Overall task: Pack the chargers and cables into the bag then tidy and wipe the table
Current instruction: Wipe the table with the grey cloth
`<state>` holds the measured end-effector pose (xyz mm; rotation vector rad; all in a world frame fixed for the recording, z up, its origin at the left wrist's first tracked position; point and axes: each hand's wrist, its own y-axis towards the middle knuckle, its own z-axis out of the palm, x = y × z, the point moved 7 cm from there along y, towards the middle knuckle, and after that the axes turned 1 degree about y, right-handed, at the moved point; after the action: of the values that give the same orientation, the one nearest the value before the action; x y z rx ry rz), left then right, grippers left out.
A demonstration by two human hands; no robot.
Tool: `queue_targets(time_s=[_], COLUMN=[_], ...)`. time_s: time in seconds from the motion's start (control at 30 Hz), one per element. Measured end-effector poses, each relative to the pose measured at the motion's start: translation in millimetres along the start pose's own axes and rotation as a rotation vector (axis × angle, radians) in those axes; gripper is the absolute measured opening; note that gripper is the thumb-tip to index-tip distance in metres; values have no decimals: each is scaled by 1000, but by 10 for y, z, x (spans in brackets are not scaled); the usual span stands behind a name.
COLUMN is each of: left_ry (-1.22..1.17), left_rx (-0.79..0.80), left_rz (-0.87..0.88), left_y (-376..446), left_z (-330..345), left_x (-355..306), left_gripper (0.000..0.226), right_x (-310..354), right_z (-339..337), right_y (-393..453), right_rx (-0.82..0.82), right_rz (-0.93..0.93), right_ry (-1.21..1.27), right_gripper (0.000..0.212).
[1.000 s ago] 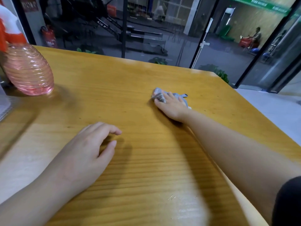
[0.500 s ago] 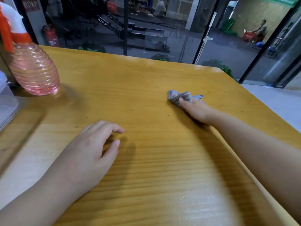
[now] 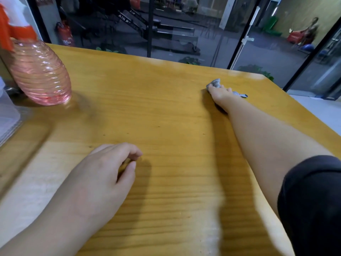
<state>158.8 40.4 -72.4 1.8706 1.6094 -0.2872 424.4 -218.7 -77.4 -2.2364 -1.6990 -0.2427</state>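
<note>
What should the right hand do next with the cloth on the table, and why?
Probably draw the grey cloth back toward the body in a fresh strip. The right hand presses it near the far right corner of the table, arm stretched out, so little reach is left. The left hand rests idle on the wood.

Your right hand (image 3: 220,94) presses a crumpled grey cloth (image 3: 215,83) on the yellow wooden table (image 3: 166,111); left hand (image 3: 103,174) rests, apparently empty.
</note>
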Motion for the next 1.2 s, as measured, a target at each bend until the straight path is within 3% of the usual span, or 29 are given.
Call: queue_targets(time_s=[0.43,0.97,1.2], left_ry=[22,-45,-59], left_rx=[26,59,59], left_rz=[-6,-19,-7], left_y=[3,-17,-75], left_z=[-4,-77,-128], left_x=[-24,-14,-80], left_gripper=[22,20,20], right_x=[850,388,127], right_z=[449,491,489], right_y=[-666,-1941,-2336], right_rx=[102,210,346], right_rz=[-501,-714,-838], right_ry=[-184,-125,-79], right_gripper=[60,53,46])
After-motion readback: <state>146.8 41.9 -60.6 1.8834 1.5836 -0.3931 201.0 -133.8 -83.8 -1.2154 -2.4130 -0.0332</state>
